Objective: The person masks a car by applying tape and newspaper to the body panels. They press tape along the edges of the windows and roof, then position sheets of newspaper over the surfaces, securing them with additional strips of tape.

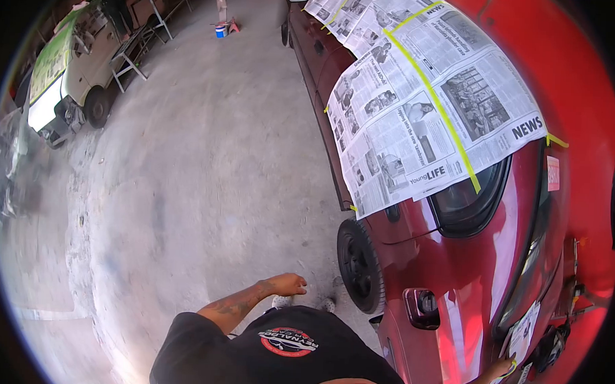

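My left hand (289,284) hangs in front of my body above the concrete floor, its fingers loosely curled and nothing showing in them. At the lower right, my right hand (500,367) is at the rear of a dark red car (463,285), closed at the lower end of a folded newspaper (521,335). A bit of yellow tape shows by those fingers; my body and the car partly hide the grip. Newspaper sheets (397,134), joined by yellow masking tape (436,102), cover the car's side windows. The fuel flap recess (422,308) stands open.
A black rear wheel (360,265) sits close to my feet. A bright red wall (589,87) runs along the car's far side. Across the concrete floor (208,141) stand a partly masked white van (78,65), metal trestles (133,57) and a blue-and-white tin (221,32).
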The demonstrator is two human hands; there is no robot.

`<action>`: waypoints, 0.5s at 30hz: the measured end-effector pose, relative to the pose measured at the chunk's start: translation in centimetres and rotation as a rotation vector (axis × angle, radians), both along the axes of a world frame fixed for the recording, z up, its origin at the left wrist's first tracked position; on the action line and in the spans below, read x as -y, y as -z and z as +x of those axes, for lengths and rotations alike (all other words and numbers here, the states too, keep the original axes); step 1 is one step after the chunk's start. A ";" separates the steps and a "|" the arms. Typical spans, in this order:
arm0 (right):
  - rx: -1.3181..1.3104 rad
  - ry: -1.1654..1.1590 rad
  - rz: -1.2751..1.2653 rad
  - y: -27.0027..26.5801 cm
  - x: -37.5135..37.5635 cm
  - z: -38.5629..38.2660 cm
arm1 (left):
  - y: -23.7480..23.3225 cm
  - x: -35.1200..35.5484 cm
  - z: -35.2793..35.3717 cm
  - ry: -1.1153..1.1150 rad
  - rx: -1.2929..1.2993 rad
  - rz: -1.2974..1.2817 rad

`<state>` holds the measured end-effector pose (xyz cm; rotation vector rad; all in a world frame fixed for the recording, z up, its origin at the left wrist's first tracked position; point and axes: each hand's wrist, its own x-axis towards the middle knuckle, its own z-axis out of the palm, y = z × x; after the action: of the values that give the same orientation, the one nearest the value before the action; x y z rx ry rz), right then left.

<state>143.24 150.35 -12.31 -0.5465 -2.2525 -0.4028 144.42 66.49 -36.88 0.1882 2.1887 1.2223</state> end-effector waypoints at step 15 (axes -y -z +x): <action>-0.034 0.260 -0.292 -3.6 2.9 3.3 | -5.3 -6.7 0.7 0.041 -0.044 0.000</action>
<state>146.52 147.41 -8.66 -0.9969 -2.2270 -0.1902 145.16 73.21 -31.58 0.2611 2.2118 1.2063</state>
